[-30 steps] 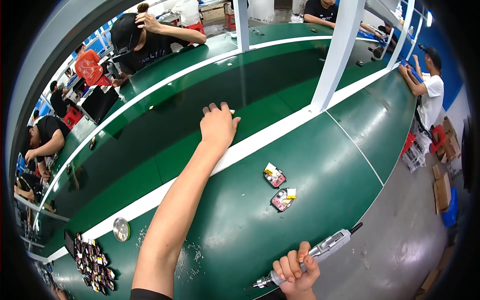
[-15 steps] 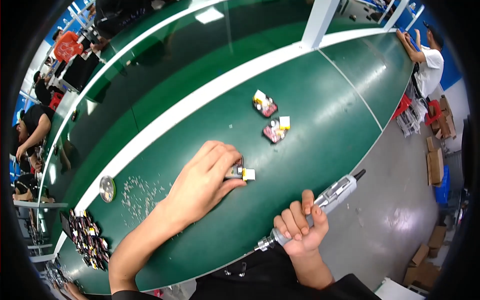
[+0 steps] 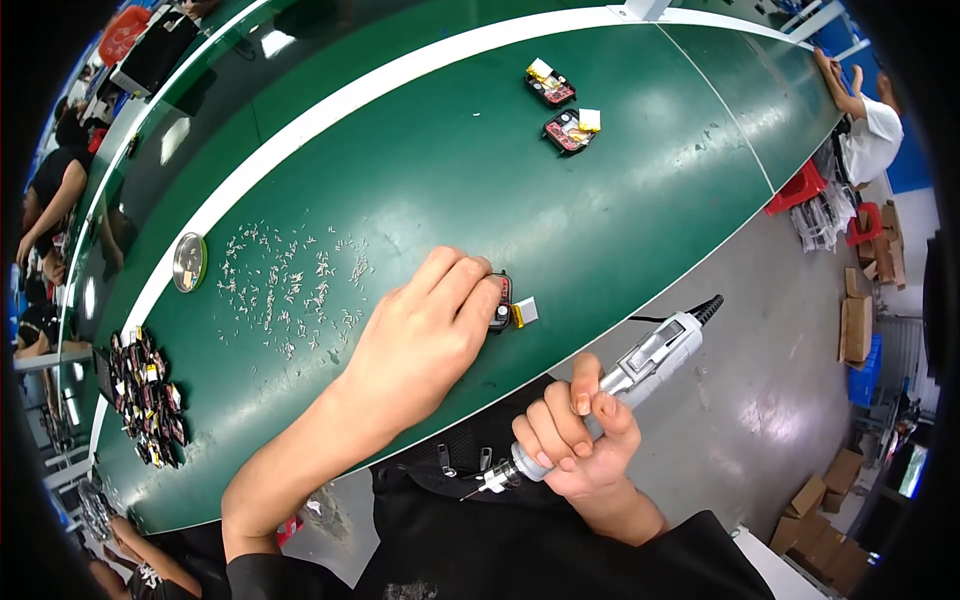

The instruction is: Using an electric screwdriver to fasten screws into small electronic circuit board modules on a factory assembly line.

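My left hand [image 3: 425,335] is closed over a small black electronic device [image 3: 503,300] at the table's near edge. The device has a red circuit board, and a flat silver battery with yellow tape sticks out to its right. My fingers hide its left side. My right hand [image 3: 580,435] grips a grey electric screwdriver [image 3: 650,362] just off the table edge. Its thin bit points down and left, apart from the device, and a black cord leaves its upper end. Two similar open devices, one [image 3: 550,88] above the other [image 3: 570,134], lie farther back on the table.
Many tiny screws [image 3: 290,285] are scattered over the green table [image 3: 430,170], left of my hand. Beyond them stands a round green-rimmed dish [image 3: 190,262]. A pile of devices [image 3: 145,400] sits far left. People work at both sides; cardboard boxes [image 3: 825,510] lie on the floor at right.
The whole view has shifted, so the table's things appear higher. My left hand has brought the device closer to the near table edge. The right hand still grips the screwdriver.
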A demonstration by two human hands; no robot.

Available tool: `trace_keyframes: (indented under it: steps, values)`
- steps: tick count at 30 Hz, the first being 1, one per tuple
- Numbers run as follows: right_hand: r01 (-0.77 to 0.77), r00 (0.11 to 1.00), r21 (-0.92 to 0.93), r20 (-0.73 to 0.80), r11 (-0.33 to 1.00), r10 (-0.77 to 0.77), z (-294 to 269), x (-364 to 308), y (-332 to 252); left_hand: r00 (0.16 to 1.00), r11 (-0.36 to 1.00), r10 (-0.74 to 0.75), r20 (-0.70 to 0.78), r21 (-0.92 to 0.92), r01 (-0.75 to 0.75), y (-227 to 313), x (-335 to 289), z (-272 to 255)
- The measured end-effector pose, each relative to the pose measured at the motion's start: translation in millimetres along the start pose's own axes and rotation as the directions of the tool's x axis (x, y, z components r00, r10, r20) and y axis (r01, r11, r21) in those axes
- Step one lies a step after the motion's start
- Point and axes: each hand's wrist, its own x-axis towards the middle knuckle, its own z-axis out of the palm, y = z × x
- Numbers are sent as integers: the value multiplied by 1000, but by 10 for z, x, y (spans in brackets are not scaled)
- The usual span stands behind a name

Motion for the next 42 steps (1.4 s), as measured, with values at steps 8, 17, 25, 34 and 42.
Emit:
trace_keyframes:
  steps: [8, 17, 25, 34, 42]
  values:
    - [108, 967, -131, -217, 985, -135, 5, 24, 231, 967, 970, 239, -86, 70, -234, 123, -153, 190]
    - [35, 981, -171, -185, 985, -67, -76, 13, 153, 966, 953, 257, 21, 161, -256, 241, -224, 150]
    - [391, 916, -407, 262, 826, -305, 208, 358, -639, 970, 959, 220, 100, 161, -234, 293, -362, 175]
    - [264, 956, -600, 266, 755, -122, 182, 727, -799, 971, 951, 236, 33, 198, -238, 266, -348, 243]
    - [230, 960, -628, 273, 743, -67, 141, 799, -826, 979, 960, 205, -1, 198, -201, 239, -357, 266]
